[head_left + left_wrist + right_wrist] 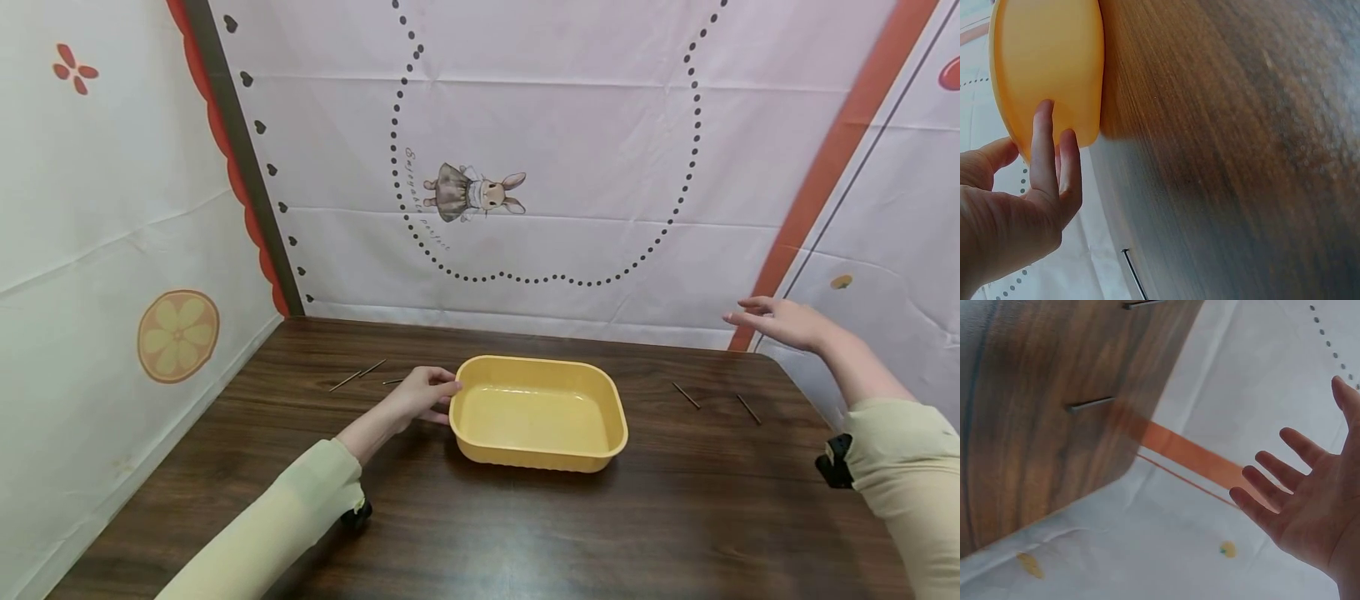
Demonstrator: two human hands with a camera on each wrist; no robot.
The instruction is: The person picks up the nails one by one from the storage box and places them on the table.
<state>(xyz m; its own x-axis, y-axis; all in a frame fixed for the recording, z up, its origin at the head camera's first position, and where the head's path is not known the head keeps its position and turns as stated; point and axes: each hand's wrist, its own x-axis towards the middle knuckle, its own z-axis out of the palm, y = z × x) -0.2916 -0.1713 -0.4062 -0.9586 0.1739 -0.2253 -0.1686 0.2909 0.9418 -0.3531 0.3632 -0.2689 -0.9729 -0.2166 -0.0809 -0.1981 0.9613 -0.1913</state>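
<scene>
A rectangular yellow plastic basin [536,457] with rounded corners stands on the dark wooden table, nothing visible inside it. My left hand [420,393] pinches its left rim, the thumb at the edge and the fingers [1042,147] against the outer wall. Raised above the table's back right corner, my right hand [783,321] holds nothing; its fingers [1280,470] are spread in the right wrist view. Two thin metal nails [686,396] lie on the table between the basin and that hand. Left of the basin are a few more nails [345,382], one partly behind my left hand.
The brown wood-grain table [525,533] has a rounded back right corner. Printed white cloth [562,167] hangs behind it and along both sides. Each cuff carries a black device [836,461] at the wrist.
</scene>
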